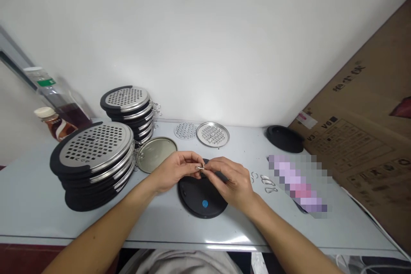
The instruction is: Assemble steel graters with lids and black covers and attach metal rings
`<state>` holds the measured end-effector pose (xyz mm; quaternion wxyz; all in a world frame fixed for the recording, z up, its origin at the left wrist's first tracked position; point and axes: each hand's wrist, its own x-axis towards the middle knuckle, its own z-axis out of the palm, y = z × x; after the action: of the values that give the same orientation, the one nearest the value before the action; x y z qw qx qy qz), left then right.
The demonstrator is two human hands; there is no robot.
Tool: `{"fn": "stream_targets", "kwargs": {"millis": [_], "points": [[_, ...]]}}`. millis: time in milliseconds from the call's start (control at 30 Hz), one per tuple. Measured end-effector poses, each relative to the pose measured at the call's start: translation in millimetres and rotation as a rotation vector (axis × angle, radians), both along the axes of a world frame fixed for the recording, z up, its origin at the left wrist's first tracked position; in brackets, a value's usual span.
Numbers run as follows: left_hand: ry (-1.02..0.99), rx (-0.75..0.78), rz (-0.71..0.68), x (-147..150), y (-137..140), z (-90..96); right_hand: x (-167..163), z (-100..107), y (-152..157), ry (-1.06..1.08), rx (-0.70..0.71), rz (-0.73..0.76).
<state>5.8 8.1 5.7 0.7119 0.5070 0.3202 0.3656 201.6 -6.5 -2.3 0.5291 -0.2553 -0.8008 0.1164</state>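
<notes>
My left hand (180, 170) and my right hand (231, 180) meet over a round black disc (201, 202) with a blue dot on it. Between their fingertips they pinch a small silver metal clip (200, 168); its exact shape is partly covered by the fingers. The disc lies on the table under the hands, its upper right part hidden by my right hand. Just right of my right hand, a loose metal ring (254, 175) and several metal clips (268, 183) lie on the table. A plain round metal plate (156, 154) rests left of my left hand.
Two stacks of perforated graters with black rims, one nearer (96, 150) and one farther (126, 100), stand left. A perforated disc (185, 131) and a rimmed grater plate (213, 134) lie behind. Bottles (69, 109), a black lid (284, 138) and a cardboard box (362, 145) flank the table.
</notes>
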Motion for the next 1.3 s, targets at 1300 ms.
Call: {"fn": "stream_targets", "kwargs": {"millis": [1300], "points": [[0.345,0.45,0.246,-2,-3,14.5,12,4,1,-0.099,-0.08,0.05]]}}
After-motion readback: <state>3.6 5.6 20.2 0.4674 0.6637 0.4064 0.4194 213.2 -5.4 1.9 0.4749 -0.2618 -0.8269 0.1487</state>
